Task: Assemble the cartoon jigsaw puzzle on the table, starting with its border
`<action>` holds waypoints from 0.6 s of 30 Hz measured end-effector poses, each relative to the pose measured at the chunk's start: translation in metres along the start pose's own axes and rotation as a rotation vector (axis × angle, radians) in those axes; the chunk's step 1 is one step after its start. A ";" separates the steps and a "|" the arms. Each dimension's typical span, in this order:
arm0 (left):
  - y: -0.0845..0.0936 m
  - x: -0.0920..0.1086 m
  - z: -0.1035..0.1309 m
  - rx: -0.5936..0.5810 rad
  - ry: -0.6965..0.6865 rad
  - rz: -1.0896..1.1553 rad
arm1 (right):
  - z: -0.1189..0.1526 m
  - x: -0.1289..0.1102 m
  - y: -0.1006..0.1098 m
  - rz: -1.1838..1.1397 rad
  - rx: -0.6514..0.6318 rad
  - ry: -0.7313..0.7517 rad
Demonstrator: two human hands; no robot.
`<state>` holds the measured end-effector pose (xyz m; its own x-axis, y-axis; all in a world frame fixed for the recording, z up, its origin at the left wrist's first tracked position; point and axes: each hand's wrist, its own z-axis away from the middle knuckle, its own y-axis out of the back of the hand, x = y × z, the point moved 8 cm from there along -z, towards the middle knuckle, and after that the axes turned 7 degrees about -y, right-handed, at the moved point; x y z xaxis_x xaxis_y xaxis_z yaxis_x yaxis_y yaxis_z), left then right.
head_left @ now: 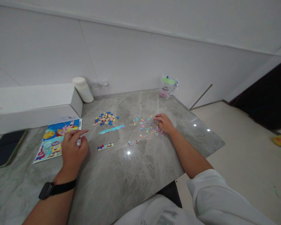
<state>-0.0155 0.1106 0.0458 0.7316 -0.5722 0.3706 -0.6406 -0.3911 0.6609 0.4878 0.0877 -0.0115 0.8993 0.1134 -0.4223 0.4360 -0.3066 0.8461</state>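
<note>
At the frame's left, a printed sheet (48, 148) is partly covered by the left hand (73, 147), thumb and index parted. Near centre, a puzzle heap (106, 118) is seen above two joined strips (111, 130). Right of centre, scattered pieces (147, 129) are reached by the right hand (164, 123), fingers bent; whether any is pinched cannot be told.

Right hand (163, 123) apparently touches scattered puzzle pieces (147, 130); left hand (74, 146) overlaps picture sheet (50, 142).

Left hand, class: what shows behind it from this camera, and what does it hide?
Behind the left hand, a colourful printed sheet lies on the grey tabletop. The hand covers part of the sheet's right side; the printing there cannot be seen.
</note>
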 end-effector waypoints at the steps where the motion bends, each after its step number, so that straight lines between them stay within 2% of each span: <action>1: -0.002 0.000 0.000 -0.004 0.004 0.007 | -0.001 0.006 0.004 0.011 0.043 -0.031; 4: -0.003 -0.002 -0.001 0.013 0.030 0.015 | -0.001 0.021 0.011 0.067 0.106 -0.085; 10: -0.002 -0.007 0.001 0.023 0.051 -0.005 | -0.001 0.037 0.005 0.097 0.005 -0.087; 18: 0.000 -0.017 0.004 0.062 0.080 0.007 | 0.005 0.079 0.047 0.057 0.108 -0.266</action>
<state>-0.0285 0.1172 0.0366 0.7420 -0.5162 0.4278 -0.6570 -0.4327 0.6173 0.5794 0.0778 -0.0064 0.8759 -0.1540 -0.4573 0.3661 -0.4054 0.8376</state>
